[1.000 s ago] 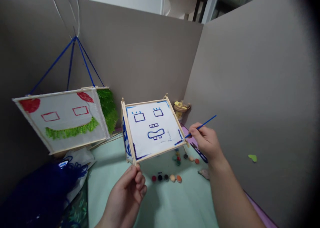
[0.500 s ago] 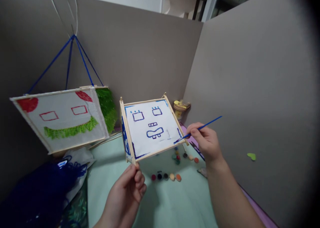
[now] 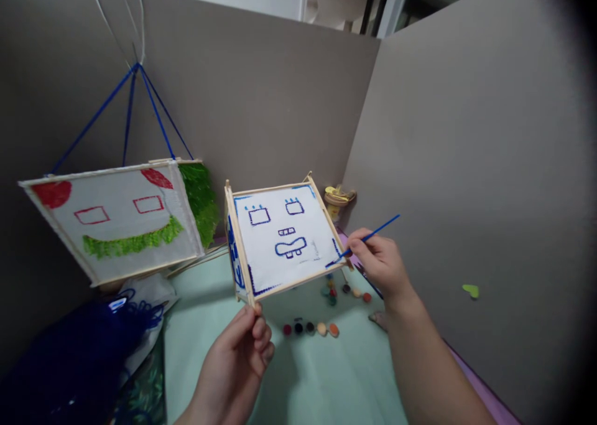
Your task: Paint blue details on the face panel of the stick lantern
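My left hand [image 3: 242, 350] pinches the lower left corner of a wooden-framed paper lantern [image 3: 261, 251], holding it raised and tilted above the table. On its white front is a face drawn in dark blue, with light blue lashes and blue marks at the corners. A thin blue paintbrush [image 3: 375, 231] is gripped in my right hand [image 3: 380, 263]. The brush tip meets the panel near its lower right corner, beside a dark blue patch. Blue patterns cover the lantern's left side.
A second lantern [image 3: 125, 244] with red and green paint hangs at left from blue cords. Several small paint pots [image 3: 310, 328] stand on the pale green tabletop [image 3: 200, 350]. Dark blue yarn [image 3: 69, 363] lies lower left. Grey partitions [image 3: 466, 151] enclose the table; a green heart sticker [image 3: 471, 290] is on the right one.
My right hand has shifted slightly left, and the brush handle has swung with it. The brush tip remains at the lower right corner. The lantern and my left hand are nearly unchanged.
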Demonstrator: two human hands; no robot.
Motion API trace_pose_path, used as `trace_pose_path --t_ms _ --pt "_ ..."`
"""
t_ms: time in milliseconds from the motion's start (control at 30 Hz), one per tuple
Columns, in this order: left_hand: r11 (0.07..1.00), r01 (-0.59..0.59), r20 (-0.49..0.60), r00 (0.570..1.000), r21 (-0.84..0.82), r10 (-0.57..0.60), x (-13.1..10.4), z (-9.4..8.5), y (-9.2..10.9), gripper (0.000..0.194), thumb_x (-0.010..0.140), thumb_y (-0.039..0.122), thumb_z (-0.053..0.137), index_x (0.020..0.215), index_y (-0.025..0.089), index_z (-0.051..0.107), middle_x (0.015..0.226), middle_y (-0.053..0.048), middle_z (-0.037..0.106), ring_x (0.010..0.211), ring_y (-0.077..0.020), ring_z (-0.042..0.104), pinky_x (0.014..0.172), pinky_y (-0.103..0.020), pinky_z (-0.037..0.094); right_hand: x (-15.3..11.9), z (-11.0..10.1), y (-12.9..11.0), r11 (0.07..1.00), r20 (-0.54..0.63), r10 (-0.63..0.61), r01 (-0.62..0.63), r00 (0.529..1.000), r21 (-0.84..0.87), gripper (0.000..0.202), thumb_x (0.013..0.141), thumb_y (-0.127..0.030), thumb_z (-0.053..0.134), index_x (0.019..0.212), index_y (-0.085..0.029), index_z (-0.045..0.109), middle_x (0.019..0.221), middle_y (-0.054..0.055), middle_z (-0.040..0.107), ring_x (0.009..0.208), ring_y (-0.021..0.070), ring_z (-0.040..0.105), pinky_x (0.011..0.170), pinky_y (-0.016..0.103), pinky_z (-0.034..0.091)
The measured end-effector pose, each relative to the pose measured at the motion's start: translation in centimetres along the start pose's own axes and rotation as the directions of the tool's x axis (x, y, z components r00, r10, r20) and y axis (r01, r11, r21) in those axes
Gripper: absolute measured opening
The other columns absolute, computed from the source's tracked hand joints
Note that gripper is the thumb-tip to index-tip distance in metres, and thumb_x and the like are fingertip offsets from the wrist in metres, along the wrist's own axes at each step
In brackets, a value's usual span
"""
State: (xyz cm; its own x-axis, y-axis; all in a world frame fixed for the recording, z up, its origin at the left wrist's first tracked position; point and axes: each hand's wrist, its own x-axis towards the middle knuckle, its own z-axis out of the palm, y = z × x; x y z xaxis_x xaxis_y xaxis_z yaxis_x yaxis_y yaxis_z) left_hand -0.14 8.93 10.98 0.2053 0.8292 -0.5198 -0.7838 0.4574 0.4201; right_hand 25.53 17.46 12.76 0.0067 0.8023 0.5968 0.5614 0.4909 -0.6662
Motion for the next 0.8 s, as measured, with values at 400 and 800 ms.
trace_pose_path --t_ms 400,800 --pt "1.000 -0.020 0.005 1.000 -0.009 0.020 -0.1 0.2 -0.1 0.012 0.086 0.013 0.051 0.077 0.012 0.060 0.059 0.003 0.039 0.051 -0.0068 0.038 0.047 -0.020 0.038 -0.2 -0.9 -0.1 0.990 -0.065 -0.005 0.014 0.998 0.143 0.023 0.088 -0.032 0.052 0.071 -0.018 0.062 0.069 0.001 0.062 0.063 0.0125 0.058 0.062 0.025 0.045" --pt "1.000 -0.021 0.012 1.000 0.004 0.021 -0.4 0.3 -0.2 0.010 0.084 0.012 0.053 0.077 0.012 0.059 0.059 0.003 0.040 0.051 -0.0069 0.038 0.048 -0.020 0.038 -0.1 -0.4 -0.6 0.997 -0.014 0.038 -0.037 0.999 0.073 0.022 0.084 -0.030 0.050 0.070 -0.018 0.061 0.065 0.001 0.062 0.064 0.0144 0.059 0.060 0.026 0.044"
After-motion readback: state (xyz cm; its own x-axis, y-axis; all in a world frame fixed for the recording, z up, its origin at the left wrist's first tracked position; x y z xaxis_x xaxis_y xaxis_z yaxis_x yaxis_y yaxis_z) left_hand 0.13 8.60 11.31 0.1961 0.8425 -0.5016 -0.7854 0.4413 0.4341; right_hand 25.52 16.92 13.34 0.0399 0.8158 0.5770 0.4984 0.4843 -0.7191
